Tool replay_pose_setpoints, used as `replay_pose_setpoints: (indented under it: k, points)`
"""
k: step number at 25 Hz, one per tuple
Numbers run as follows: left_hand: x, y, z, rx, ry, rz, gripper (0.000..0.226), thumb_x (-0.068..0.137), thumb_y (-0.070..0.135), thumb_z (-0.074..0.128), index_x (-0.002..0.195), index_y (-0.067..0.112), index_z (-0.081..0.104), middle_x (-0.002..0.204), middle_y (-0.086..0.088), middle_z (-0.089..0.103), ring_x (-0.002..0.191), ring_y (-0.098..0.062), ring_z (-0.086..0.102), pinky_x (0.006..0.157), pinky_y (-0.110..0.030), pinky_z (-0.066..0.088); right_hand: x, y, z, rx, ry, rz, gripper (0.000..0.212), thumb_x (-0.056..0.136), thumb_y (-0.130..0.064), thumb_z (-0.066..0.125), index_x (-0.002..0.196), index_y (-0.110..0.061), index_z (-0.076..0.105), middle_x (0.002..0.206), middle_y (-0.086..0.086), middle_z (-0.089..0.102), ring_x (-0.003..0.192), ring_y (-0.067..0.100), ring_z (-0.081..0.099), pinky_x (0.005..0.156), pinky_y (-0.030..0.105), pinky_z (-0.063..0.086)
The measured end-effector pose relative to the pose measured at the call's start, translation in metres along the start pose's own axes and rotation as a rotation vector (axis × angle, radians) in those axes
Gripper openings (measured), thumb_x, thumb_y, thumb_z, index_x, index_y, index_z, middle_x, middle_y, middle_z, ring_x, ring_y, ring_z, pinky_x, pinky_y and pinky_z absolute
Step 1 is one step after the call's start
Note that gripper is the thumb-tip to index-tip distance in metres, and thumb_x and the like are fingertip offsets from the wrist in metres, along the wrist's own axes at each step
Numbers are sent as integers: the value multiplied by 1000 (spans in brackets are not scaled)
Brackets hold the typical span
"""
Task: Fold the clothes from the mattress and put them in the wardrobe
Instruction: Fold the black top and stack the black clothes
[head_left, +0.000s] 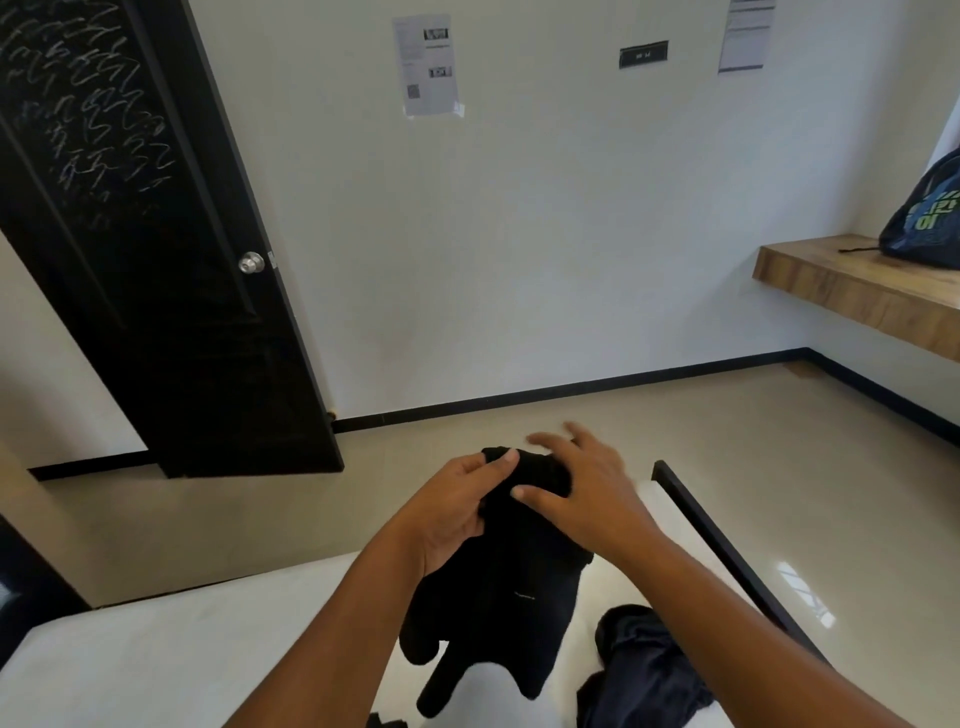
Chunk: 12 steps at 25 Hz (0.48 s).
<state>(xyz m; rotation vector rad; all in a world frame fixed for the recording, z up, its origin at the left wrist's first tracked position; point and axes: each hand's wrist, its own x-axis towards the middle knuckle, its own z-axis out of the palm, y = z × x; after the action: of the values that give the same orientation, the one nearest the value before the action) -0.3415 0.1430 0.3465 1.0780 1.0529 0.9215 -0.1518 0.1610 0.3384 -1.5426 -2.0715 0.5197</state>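
1. So, the left hand (447, 514) pinches the soft black garment (509, 587) at its top, fingers clamped on fabric.
2. And the right hand (587, 488) rests on it, fingers spread.
3. It hangs limp over the smooth white mattress (182, 649).

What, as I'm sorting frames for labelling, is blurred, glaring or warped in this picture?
Head view: the right hand has motion-smeared fingers, while the left hand is sharp. Head view: a window reflection glares on the floor at right. Head view: the wide lens leans the door and bends the skirting. Head view: the black garment shows almost no fold detail.
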Motion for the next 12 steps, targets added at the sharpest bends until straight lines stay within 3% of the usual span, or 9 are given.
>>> replay_pose_setpoints:
  k: [2,4,7,9,12]
  points:
    - [-3,0,0,68,-27,12,38,97,39,66,122,10,71,121,-16,73,118,-32,68,108,-52,50,1,-14,-5,132,-108,-132,31,96,-42,65,126,-35,63,109,-11,67,105,11,66,92,34,57]
    - [-10,-3,-3,100,-35,31,33,96,33,68,124,15,70,121,-11,74,117,-29,69,106,-51,52,6,-16,-10,69,-131,-184,22,99,-36,62,117,-28,69,94,-9,71,85,8,68,82,35,60]
    - [-23,-20,-8,113,-11,72,33,94,27,72,127,23,67,120,-4,74,114,-24,71,99,-44,57,11,-19,-13,-88,-144,-248,24,96,-45,63,108,-27,74,88,-9,67,81,7,64,78,33,58]
    - [-28,-43,-15,213,0,6,38,90,32,78,126,24,68,120,1,75,112,-22,71,99,-43,58,13,-20,-15,-105,-95,-270,30,93,-51,65,103,-27,78,86,-13,64,82,5,61,78,27,54]
    - [-29,-82,-36,642,-120,-148,42,87,37,80,124,19,72,115,0,76,108,-18,72,98,-35,57,13,-16,-34,53,-57,-274,20,92,-44,70,103,-29,79,87,-21,67,85,-3,62,77,12,45]
